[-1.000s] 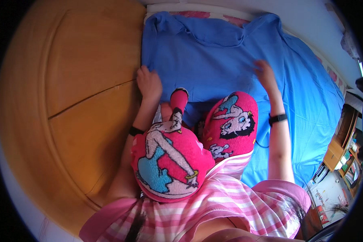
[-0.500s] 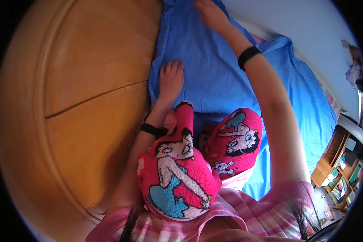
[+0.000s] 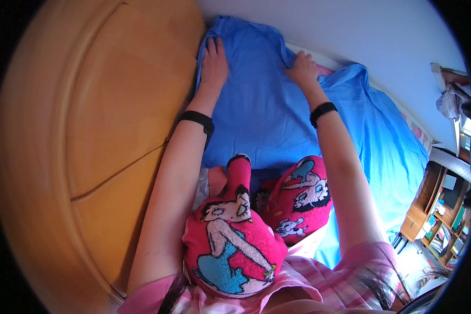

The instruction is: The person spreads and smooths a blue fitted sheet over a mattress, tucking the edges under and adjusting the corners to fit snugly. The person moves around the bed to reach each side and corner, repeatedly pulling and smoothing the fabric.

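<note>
Left hand [image 3: 213, 65] is being rested on the sheet [image 3: 261, 104] over the bed [image 3: 324, 69], fingers extended, nothing visibly gripped. Right hand [image 3: 304, 70] is being held half-curled at the sheet's far edge; whether it is being pinched cannot be told. Soft, light handling is being suggested by the folds, edges seemingly best for gripping. Its near part is being hidden by the legs [image 3: 293, 204].

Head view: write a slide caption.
Left hand on a blue sheet beside a wooden panel; right hand at the sheet's far edge.
</note>
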A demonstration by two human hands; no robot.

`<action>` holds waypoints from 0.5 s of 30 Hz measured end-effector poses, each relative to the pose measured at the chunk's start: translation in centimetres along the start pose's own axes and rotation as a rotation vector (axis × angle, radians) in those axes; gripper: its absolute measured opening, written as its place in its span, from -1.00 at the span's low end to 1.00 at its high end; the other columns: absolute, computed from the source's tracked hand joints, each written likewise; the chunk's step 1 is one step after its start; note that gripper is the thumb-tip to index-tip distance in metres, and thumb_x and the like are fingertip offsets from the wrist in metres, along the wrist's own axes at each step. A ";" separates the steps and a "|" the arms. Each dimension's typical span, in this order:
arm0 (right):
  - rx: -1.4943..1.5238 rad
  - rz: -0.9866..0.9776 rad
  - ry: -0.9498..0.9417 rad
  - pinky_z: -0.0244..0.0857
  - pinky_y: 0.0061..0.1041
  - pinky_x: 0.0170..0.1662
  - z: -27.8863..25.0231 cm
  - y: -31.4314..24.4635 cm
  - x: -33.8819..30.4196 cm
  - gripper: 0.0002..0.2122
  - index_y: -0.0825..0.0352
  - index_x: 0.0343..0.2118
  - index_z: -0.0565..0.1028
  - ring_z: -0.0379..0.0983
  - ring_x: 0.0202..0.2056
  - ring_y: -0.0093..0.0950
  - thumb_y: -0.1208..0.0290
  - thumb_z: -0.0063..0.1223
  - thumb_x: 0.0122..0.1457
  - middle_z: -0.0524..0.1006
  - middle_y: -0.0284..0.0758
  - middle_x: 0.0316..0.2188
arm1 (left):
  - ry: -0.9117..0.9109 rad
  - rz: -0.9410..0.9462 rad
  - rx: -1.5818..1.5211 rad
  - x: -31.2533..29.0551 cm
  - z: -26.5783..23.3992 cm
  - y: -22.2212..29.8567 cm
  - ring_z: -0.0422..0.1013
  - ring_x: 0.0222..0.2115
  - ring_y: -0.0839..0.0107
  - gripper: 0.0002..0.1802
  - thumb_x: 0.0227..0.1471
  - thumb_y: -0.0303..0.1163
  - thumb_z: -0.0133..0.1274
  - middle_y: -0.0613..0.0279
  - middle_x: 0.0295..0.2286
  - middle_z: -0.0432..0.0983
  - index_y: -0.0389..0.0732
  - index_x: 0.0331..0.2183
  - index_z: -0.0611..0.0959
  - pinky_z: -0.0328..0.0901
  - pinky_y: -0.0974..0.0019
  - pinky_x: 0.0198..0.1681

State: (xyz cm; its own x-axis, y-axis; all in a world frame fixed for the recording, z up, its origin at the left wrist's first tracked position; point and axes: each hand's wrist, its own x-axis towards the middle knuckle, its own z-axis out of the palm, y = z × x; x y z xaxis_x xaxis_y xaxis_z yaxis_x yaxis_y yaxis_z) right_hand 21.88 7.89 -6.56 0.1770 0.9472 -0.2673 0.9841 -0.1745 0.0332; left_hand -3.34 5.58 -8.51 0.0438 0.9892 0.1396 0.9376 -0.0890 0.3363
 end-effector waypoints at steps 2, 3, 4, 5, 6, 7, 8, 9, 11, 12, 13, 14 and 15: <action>-0.069 0.025 -0.045 0.33 -0.20 -0.07 -0.2 4.0 -0.2 -0.59 0.27 -0.09 0.39 0.37 -0.06 -0.08 0.15 0.06 0.04 0.38 -0.11 -0.07 | -0.127 -0.130 0.014 1.5 -1.4 0.3 0.28 -0.07 -0.09 -0.40 0.05 -0.49 -0.12 -0.19 0.10 0.04 -0.35 0.13 0.13 0.31 0.10 -0.07; -0.058 0.051 -0.018 0.34 -0.21 -0.09 -0.8 6.0 0.3 -0.56 0.28 -0.11 0.42 0.41 -0.09 -0.09 0.08 0.08 0.02 0.43 -0.09 -0.12 | -0.121 -0.161 -0.033 2.1 -2.0 0.4 0.30 -0.09 -0.08 -0.40 0.05 -0.50 -0.13 -0.18 0.09 0.04 -0.35 0.12 0.12 0.32 0.10 -0.09; -0.040 0.097 0.016 0.35 -0.23 -0.11 -1.7 8.2 0.8 -0.59 0.29 -0.16 0.46 0.43 -0.12 -0.12 0.08 0.06 0.03 0.47 -0.08 -0.16 | -0.111 -0.194 -0.091 2.5 -2.3 0.5 0.32 -0.11 -0.06 -0.40 0.05 -0.51 -0.13 -0.18 0.09 0.04 -0.35 0.12 0.12 0.34 0.09 -0.12; -0.031 0.163 0.057 0.37 -0.24 -0.13 -2.8 10.2 1.2 -0.61 0.30 -0.21 0.50 0.46 -0.14 -0.15 0.08 0.04 0.04 0.51 -0.06 -0.21 | -0.051 -0.202 -0.146 2.5 -2.5 0.6 0.34 -0.13 -0.04 -0.41 0.05 -0.52 -0.13 -0.17 0.09 0.04 -0.35 0.12 0.12 0.35 0.09 -0.15; 0.002 0.181 0.127 0.38 -0.25 -0.16 -3.8 11.7 1.9 -0.64 0.32 -0.25 0.51 0.48 -0.18 -0.17 0.10 0.02 0.05 0.52 -0.05 -0.24 | -0.075 -0.233 -0.178 2.6 -2.5 0.6 0.34 -0.13 -0.04 -0.42 0.05 -0.53 -0.14 -0.17 0.09 0.04 -0.35 0.12 0.12 0.35 0.09 -0.14; 0.027 0.217 0.205 0.39 -0.26 -0.18 -5.0 13.0 2.3 -0.66 0.35 -0.28 0.51 0.50 -0.21 -0.19 0.13 -0.01 0.06 0.53 -0.05 -0.27 | -0.048 -0.238 -0.208 2.4 -2.3 0.6 0.34 -0.13 -0.04 -0.42 0.06 -0.53 -0.14 -0.17 0.08 0.04 -0.35 0.11 0.12 0.35 0.10 -0.13; 0.045 0.260 0.270 0.40 -0.27 -0.21 -5.8 14.0 2.5 -0.67 0.38 -0.32 0.52 0.52 -0.25 -0.21 0.16 -0.03 0.08 0.55 -0.04 -0.31 | -0.061 -0.266 -0.236 1.9 -2.0 0.6 0.34 -0.14 -0.03 -0.43 0.07 -0.53 -0.15 -0.16 0.08 0.04 -0.35 0.11 0.13 0.34 0.10 -0.12; 0.283 0.315 0.234 0.41 -0.28 -0.23 -6.5 14.5 2.6 -0.68 0.41 -0.34 0.51 0.53 -0.30 -0.22 0.19 -0.05 0.08 0.55 -0.05 -0.34 | -0.002 -0.262 -0.265 1.5 -1.7 0.5 0.31 -0.09 -0.07 -0.43 0.07 -0.50 -0.11 -0.15 0.08 0.04 -0.35 0.10 0.14 0.31 0.11 -0.07; 0.748 0.396 0.153 0.42 -0.28 -0.27 -6.5 14.4 2.0 -0.70 0.47 -0.38 0.48 0.56 -0.40 -0.24 0.26 -0.09 0.09 0.55 -0.06 -0.41 | 0.182 -0.192 -0.285 0.0 -1.1 0.4 0.28 -0.06 -0.09 -0.44 0.06 -0.46 -0.05 -0.15 0.07 0.06 -0.35 0.08 0.18 0.28 0.12 -0.03; 0.982 0.474 0.210 0.42 -0.32 -0.32 -6.0 14.0 1.4 -0.71 0.46 -0.41 0.46 0.55 -0.45 -0.27 0.26 -0.10 0.10 0.53 -0.11 -0.43 | 0.272 -0.146 -0.303 -0.8 -0.8 0.4 0.26 -0.05 -0.10 -0.44 0.05 -0.44 -0.03 -0.15 0.07 0.07 -0.36 0.06 0.20 0.26 0.12 -0.02; 1.216 0.522 0.292 0.42 -0.36 -0.37 -4.7 13.2 0.4 -0.72 0.46 -0.44 0.44 0.55 -0.50 -0.29 0.27 -0.11 0.12 0.51 -0.15 -0.46 | 0.216 -0.121 -0.314 -2.0 -0.6 0.5 0.25 -0.04 -0.10 -0.43 0.03 -0.42 0.01 -0.14 0.06 0.08 -0.36 0.05 0.22 0.25 0.12 0.00; 1.447 0.594 0.379 0.42 -0.39 -0.42 -3.2 12.6 -0.9 -0.73 0.45 -0.46 0.41 0.54 -0.55 -0.32 0.28 -0.12 0.14 0.48 -0.20 -0.49 | 0.191 -0.064 -0.331 -3.5 -0.5 0.5 0.24 -0.03 -0.10 -0.43 0.02 -0.40 0.04 -0.14 0.05 0.10 -0.36 0.03 0.24 0.24 0.12 0.01; 1.566 0.526 0.507 0.38 -0.45 -0.42 -1.8 12.2 -2.2 -0.80 0.42 -0.49 0.37 0.49 -0.56 -0.39 0.38 -0.15 0.16 0.46 -0.26 -0.52 | 0.141 -0.039 -0.345 -4.6 -0.5 0.7 0.23 -0.03 -0.10 -0.42 0.00 -0.38 0.07 -0.14 0.04 0.11 -0.37 0.02 0.26 0.22 0.12 0.02</action>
State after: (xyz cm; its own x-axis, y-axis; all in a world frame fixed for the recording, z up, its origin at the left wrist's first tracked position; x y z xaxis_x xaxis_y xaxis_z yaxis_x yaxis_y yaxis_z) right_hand 33.50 4.12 -3.86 0.7384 0.6372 -0.2205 -0.0704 -0.2524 -0.9651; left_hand -3.11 0.95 -8.42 -0.0606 0.9690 0.2394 0.7648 -0.1090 0.6350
